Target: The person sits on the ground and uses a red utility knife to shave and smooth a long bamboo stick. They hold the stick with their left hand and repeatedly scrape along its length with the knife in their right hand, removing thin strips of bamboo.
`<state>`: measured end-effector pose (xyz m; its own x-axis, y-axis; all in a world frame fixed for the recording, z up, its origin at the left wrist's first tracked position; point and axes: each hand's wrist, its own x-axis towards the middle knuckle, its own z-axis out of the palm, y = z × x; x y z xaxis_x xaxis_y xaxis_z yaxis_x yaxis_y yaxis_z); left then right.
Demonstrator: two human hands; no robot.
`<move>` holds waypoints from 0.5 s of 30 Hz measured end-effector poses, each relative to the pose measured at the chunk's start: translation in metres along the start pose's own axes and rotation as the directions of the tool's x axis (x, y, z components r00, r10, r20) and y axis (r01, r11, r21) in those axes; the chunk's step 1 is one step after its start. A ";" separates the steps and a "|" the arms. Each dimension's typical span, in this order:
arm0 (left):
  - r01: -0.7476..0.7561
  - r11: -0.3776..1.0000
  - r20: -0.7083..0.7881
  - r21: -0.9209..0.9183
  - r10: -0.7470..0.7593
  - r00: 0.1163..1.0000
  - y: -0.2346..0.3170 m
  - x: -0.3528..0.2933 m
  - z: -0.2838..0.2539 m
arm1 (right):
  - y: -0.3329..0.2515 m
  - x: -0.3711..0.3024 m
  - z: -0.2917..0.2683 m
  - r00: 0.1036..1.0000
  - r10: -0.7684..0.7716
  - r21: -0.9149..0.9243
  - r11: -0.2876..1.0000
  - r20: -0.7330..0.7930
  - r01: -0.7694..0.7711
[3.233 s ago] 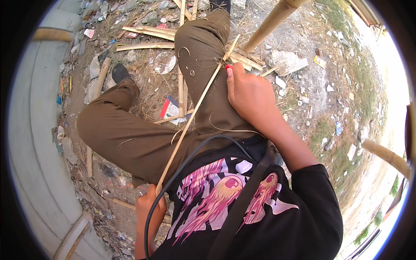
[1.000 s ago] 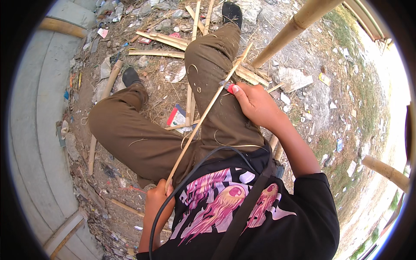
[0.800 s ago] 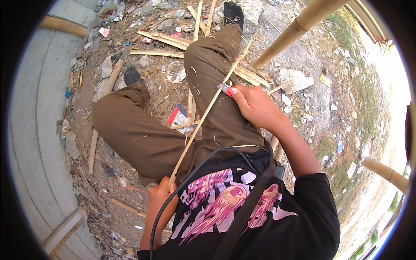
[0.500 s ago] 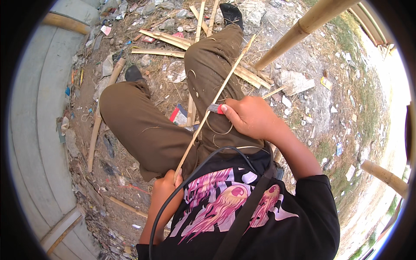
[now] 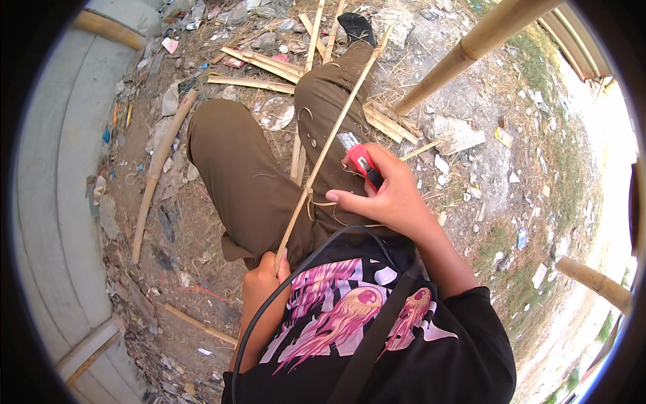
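A long, thin bamboo strip (image 5: pixel 334 136) slants across my lap, its far end by my right foot. Its near end is gripped by my left hand (image 5: pixel 261 279), close to my waist, with the thumb along the strip. Over my right thigh, my right hand (image 5: pixel 393 192) holds a red utility knife (image 5: pixel 363 165) with its fingers curled round the handle and its thumb stretched away. The knife's metal blade end points up and left, apart from the strip. Curled shavings (image 5: pixel 311 203) hang by the strip and lie on my brown trousers (image 5: pixel 235 168).
Split bamboo pieces (image 5: pixel 269 65) lie on the littered ground beyond my knees. An upright bamboo pole (image 5: pixel 464 54) stands to the right. On the left are a bamboo stick (image 5: pixel 158 175) and a grey wall (image 5: pixel 60 188). A black cable (image 5: pixel 259 313) loops over my shirt.
My right hand has lifted the knife off the strip and turned it, showing its red handle; the thumb has opened away. My left leg has shifted right; the left hand keeps its grip.
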<state>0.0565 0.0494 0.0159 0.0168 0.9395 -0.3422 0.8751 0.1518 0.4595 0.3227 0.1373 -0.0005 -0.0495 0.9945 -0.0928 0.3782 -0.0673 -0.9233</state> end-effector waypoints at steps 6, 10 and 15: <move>0.046 0.979 -0.088 -0.197 -0.065 0.994 -0.004 -0.006 -0.001 | 0.032 -0.002 0.017 0.982 -0.187 -0.297 0.936 0.039 0.190; 0.067 0.937 -0.105 -0.342 -0.109 0.989 -0.014 -0.011 0.000 | 0.047 0.015 -0.016 0.910 -0.181 -0.521 0.853 -0.373 -0.044; 0.064 0.893 -0.054 -0.446 -0.099 0.994 -0.019 -0.016 -0.002 | 0.038 0.007 -0.041 0.953 -0.169 -0.466 0.884 -0.251 0.034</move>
<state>0.0383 0.0321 0.0138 -0.0960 0.9352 -0.3408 0.5665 0.3328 0.7539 0.3750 0.1446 -0.0210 0.1208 0.9796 0.1607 0.7636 0.0117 -0.6455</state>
